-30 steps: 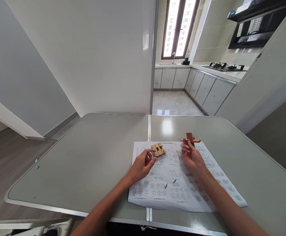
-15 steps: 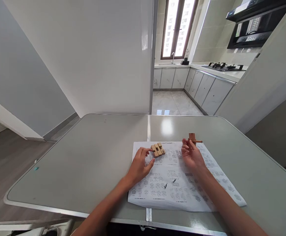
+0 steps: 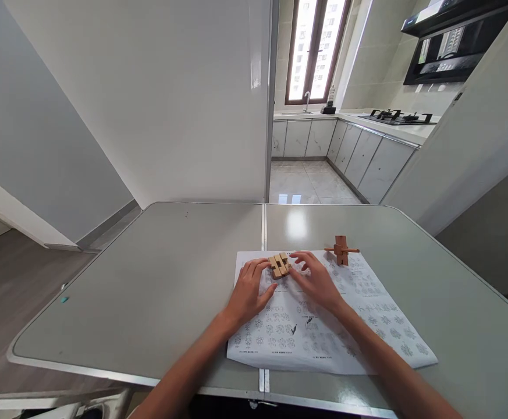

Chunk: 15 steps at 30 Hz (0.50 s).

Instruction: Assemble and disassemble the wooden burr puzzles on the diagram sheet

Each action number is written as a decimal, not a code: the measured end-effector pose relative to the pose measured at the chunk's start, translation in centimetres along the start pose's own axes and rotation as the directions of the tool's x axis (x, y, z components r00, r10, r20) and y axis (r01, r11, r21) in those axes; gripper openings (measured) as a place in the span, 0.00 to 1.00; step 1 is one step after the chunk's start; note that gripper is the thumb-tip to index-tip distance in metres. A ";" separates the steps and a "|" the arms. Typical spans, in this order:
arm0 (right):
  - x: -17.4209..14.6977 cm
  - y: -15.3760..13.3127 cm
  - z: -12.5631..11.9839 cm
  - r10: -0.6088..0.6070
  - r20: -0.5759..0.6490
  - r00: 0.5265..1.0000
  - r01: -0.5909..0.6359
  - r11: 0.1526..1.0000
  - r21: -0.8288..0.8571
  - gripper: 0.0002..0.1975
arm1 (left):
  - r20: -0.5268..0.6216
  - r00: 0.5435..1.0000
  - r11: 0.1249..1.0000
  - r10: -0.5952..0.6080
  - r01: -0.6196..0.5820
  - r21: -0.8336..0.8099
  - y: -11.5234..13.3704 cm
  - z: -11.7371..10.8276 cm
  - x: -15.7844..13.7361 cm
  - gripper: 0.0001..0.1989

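Observation:
Several light wooden puzzle pieces [image 3: 279,265] with notches lie side by side on a printed instruction sheet [image 3: 275,317]. At their left edge is my left hand [image 3: 250,291], its fingertips at or very near the wood and its thumb spread away. My right hand [image 3: 317,283] is at their right side, thumb and fingers apart, close to the end of the pieces; whether it touches them I cannot tell. Neither hand grips anything. Farther right, a reddish-brown wooden cross-shaped assembly [image 3: 341,250] with a thin stick across it rests at the sheet's far edge.
The grey folding table [image 3: 149,291] has a metal seam down its middle. A small teal bit [image 3: 64,299] lies near its left edge. Beyond the table are a white wall panel [image 3: 170,105] and a kitchen with a gas stove [image 3: 397,117].
My right hand has moved left, away from the reddish-brown assembly, to the right side of the light wooden pieces. My left hand stays nearly where it was.

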State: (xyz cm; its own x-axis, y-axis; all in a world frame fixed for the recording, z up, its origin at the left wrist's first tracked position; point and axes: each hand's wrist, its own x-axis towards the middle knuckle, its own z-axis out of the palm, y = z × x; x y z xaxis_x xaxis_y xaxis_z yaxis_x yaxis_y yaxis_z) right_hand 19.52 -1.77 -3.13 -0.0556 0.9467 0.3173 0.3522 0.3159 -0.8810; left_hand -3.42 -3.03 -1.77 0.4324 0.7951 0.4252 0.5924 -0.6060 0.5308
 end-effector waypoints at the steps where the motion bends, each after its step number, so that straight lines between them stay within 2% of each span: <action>1: -0.2 0.3 0.4 -0.074 0.032 0.997 0.077 0.993 -0.094 0.18 | 0.006 1.000 1.000 0.011 -0.011 0.003 0.0 0.0 0.1 0.25; 3: -0.4 0.9 1.0 -0.150 0.130 0.980 0.174 0.963 -0.207 0.25 | 0.022 0.999 1.000 0.029 -0.029 0.010 0.1 0.0 0.2 0.26; 6: -0.6 1.5 1.4 -0.181 0.236 0.955 0.243 0.932 -0.268 0.31 | 0.051 0.998 0.999 0.037 -0.038 0.008 0.0 0.2 0.2 0.29; 10: -0.6 1.3 1.3 -0.162 0.283 0.945 0.240 0.934 -0.266 0.34 | 0.070 0.997 1.000 0.014 -0.013 -0.004 -0.3 0.6 0.1 0.35; 15: -0.6 0.9 1.2 -0.188 0.308 0.932 0.257 0.945 -0.201 0.34 | 0.080 0.997 1.000 -0.016 0.018 -0.020 -0.8 0.8 -0.1 0.35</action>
State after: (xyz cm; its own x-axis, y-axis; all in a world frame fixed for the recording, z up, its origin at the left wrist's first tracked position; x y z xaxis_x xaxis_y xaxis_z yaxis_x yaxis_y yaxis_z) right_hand 18.76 -2.03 -4.52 -0.4064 0.8425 0.3535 0.5062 0.5297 -0.6806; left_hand -3.37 -2.65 -2.81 0.4760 0.8039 0.3567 0.5859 -0.5923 0.5531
